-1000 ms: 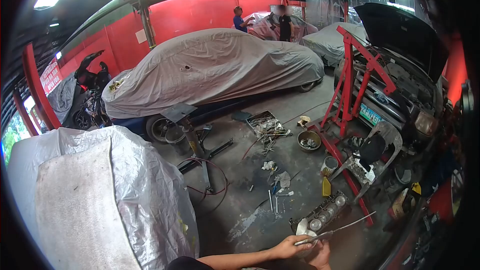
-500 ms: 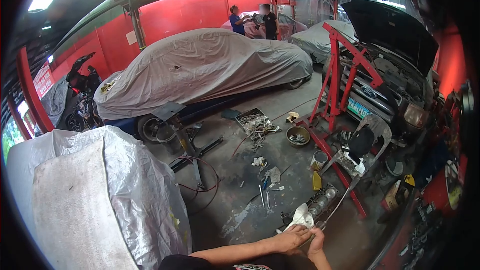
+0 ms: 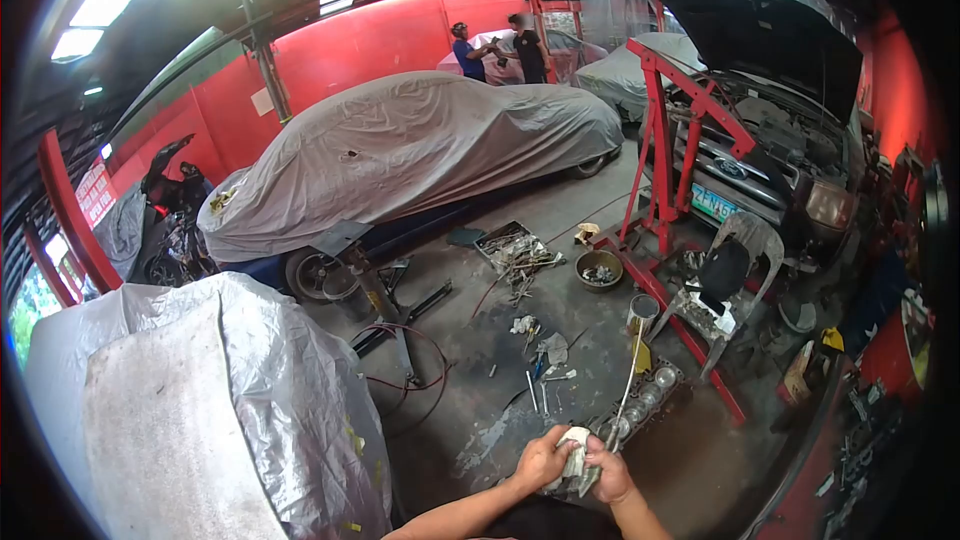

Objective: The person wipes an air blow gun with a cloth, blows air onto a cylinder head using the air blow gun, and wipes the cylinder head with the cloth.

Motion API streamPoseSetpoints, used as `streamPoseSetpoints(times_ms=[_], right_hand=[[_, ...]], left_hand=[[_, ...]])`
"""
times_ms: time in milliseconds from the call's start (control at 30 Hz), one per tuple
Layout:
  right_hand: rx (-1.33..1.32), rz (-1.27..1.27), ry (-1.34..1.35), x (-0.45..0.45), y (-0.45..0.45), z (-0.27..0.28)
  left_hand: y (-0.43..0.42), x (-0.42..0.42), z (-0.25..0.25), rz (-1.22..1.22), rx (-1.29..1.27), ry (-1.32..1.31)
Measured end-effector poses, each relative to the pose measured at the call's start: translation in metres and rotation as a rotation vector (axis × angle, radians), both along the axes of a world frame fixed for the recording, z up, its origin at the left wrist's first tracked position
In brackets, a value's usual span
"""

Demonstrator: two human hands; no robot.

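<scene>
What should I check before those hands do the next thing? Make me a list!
1. White cloth held: ok, left hand and right hand both grip it.
2. Long rod held firmly: cannot tell, its lower end is hidden at the hands.
3. Rod clear of the engine part: cannot tell, it crosses in front, so touching is unclear.
4. Wrenches off the floor: not ok, they lie beyond the hands.
5. Other people well away: ok, two stand far back.
</scene>
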State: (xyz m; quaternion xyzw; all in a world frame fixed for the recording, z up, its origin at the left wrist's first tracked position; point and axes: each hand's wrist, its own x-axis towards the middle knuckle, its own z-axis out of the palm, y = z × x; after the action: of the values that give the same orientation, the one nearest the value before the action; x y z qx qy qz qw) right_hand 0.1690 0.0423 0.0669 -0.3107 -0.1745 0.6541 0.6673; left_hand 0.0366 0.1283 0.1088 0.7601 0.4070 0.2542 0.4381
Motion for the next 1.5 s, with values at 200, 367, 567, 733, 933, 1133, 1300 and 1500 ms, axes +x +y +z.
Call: streamPoseSetpoints(times_ms=[200,367,567,733,933,1133,1300,1500], right_hand=[[-0.061,-0.264,-0.396,0.008,-0.023,0.04],[-0.05,-0.492,-0.257,0.031,-0.015,0.033],[-0.225,-0.509,-0.131,-0.041,0.11,0.051],[-0.152,-0.695,-0.152,-0.069,0.135,0.036],[-0.442,-1.116,-0.005,-0.07,0.144,-0.004],[-0.2,-1.188,0.155,-0.048,0.135,0.027],[-0.163,-0.994,-0.112,-0.07,0.169,0.048],[-0.192,-0.788,-0.564,-0.085,0.154,0.002]], left_hand=[[0.081,-0.008,-0.016,0.233,0.162,-0.146],[0.235,-0.069,0.03,0.558,-0.23,-0.354],[0.197,-0.005,-0.03,-0.253,-0.417,-0.169],[0.176,0.028,-0.054,-0.493,-1.003,-0.404],[0.191,0.027,-0.042,-0.708,0.309,-0.014],[0.217,-0.03,-0.037,-1.149,-0.097,0.044],[0.177,-0.022,-0.037,-0.658,-0.31,-0.055],[0.204,-0.055,-0.029,-0.813,-0.157,0.098]])
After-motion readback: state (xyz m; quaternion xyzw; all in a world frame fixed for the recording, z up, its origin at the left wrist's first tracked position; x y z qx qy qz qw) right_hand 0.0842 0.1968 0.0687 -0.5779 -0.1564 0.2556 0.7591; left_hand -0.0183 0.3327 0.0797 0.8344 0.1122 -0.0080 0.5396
